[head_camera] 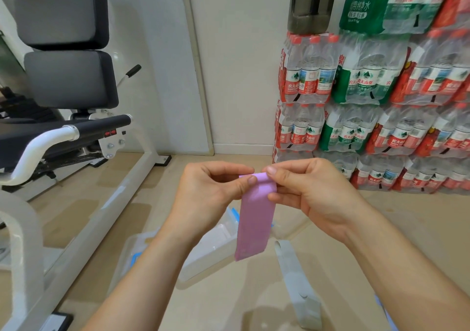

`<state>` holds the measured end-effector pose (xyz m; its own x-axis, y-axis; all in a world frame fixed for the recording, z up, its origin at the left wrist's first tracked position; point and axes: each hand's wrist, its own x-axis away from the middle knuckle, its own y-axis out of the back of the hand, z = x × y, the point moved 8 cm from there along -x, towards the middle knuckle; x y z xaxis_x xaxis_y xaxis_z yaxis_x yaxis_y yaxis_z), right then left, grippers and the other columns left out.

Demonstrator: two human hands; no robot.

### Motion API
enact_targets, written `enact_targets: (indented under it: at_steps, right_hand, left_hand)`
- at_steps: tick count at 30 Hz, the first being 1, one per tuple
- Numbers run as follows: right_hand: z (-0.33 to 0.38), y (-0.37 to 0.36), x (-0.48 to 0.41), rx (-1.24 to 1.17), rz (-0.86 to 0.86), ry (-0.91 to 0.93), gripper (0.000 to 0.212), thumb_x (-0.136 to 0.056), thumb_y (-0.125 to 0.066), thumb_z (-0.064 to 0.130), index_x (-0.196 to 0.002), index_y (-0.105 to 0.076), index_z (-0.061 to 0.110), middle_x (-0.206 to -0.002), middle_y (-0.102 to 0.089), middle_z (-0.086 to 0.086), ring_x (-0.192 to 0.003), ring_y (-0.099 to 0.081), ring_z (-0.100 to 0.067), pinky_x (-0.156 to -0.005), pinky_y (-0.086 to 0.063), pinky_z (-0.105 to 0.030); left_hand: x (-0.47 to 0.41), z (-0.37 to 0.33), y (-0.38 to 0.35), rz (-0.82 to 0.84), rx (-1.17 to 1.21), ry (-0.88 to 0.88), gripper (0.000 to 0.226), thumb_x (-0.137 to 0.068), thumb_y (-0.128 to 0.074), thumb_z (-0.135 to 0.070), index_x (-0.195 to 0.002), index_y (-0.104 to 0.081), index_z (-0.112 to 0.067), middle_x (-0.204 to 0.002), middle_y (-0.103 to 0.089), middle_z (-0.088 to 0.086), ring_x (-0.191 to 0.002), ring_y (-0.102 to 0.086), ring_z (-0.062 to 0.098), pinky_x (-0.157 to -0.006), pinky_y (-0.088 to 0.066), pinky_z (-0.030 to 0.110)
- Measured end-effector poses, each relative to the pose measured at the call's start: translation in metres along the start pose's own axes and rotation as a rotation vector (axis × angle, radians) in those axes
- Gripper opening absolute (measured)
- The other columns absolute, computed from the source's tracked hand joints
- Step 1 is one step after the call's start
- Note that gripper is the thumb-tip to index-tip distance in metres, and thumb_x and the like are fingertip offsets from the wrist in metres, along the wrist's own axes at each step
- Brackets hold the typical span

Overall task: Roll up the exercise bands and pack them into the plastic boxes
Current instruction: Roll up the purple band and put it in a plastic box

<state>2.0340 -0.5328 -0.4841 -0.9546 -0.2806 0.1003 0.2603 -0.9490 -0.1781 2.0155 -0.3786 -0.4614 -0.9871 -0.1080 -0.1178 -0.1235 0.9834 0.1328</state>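
Above the plastic boxes: both hands are holding a pink band up in the air.
Band: the pink band (255, 218) is hanging straight down from its top edge, its lower end dangling in front of the boxes and touching nothing.
Left hand: the left hand (211, 195) is pinching the band's top left corner, fingers (250, 180) closed on it.
Right hand: the right hand (310, 188) is gripping the top right corner, thumb on top and fingers curled behind the band.
Boxes: the clear plastic boxes (203, 254) are sitting on the floor (254, 300) right under the band; something blue is showing inside them.
Right of the boxes: a pale strip (297, 285) is lying flat on the floor.
Far left of the boxes: an exercise machine (71, 127) is standing.
Behind the boxes, to the right: packs of bottled water (368, 101) are stacked against the wall.
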Motion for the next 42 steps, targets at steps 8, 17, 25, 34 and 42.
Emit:
enact_targets:
  at_steps: [8, 17, 25, 34, 42]
  right_hand:
    - [0.001, 0.006, -0.001, 0.044, -0.067, 0.006, 0.004, -0.078, -0.072, 0.01, -0.082, -0.075, 0.01, -0.075, -0.07, -0.008, -0.067, -0.065, -0.014, -0.057, -0.054, -0.02]
    - [0.003, 0.009, 0.001, 0.085, -0.087, 0.02, 0.008, -0.078, -0.073, 0.006, -0.085, -0.073, 0.01, -0.081, -0.072, -0.011, -0.07, -0.064, -0.014, -0.055, -0.051, -0.021]
    - [0.003, 0.001, 0.001, 0.063, 0.002, 0.025, 0.018, -0.081, -0.07, 0.02, -0.096, -0.074, 0.011, -0.095, -0.073, -0.018, -0.082, -0.067, -0.016, -0.067, -0.054, -0.024]
    - [0.004, 0.004, 0.001, 0.14, -0.037, 0.033, 0.012, -0.083, -0.07, 0.011, -0.094, -0.074, 0.012, -0.094, -0.076, -0.011, -0.073, -0.066, -0.012, -0.052, -0.046, -0.019]
    - [0.003, 0.002, 0.001, 0.033, -0.014, 0.055, 0.022, -0.084, -0.067, 0.003, -0.104, -0.066, 0.011, -0.09, -0.076, -0.012, -0.072, -0.066, -0.014, -0.054, -0.05, -0.021]
  left_hand:
    - [-0.002, 0.002, -0.001, -0.017, -0.005, -0.007, 0.016, -0.07, -0.079, -0.002, -0.079, -0.075, -0.014, -0.068, -0.075, 0.0, -0.065, -0.069, 0.008, -0.059, -0.051, 0.014]
    - [0.001, -0.001, -0.005, 0.042, -0.01, -0.012, 0.004, -0.077, -0.074, -0.011, -0.081, -0.076, -0.012, -0.075, -0.076, 0.001, -0.066, -0.069, 0.009, -0.062, -0.055, 0.019]
    - [-0.002, 0.003, 0.003, -0.046, 0.044, 0.005, 0.013, -0.07, -0.08, -0.009, -0.08, -0.076, -0.014, -0.071, -0.075, 0.003, -0.068, -0.07, 0.015, -0.068, -0.058, 0.025]
    - [-0.001, 0.001, -0.001, -0.019, 0.055, -0.028, 0.015, -0.07, -0.079, 0.0, -0.081, -0.074, -0.009, -0.07, -0.074, 0.0, -0.067, -0.07, 0.009, -0.062, -0.052, 0.015]
    - [0.0, -0.001, -0.01, 0.144, 0.014, -0.053, 0.024, -0.07, -0.077, 0.006, -0.081, -0.069, -0.013, -0.074, -0.067, 0.0, -0.07, -0.062, 0.013, -0.066, -0.053, 0.023]
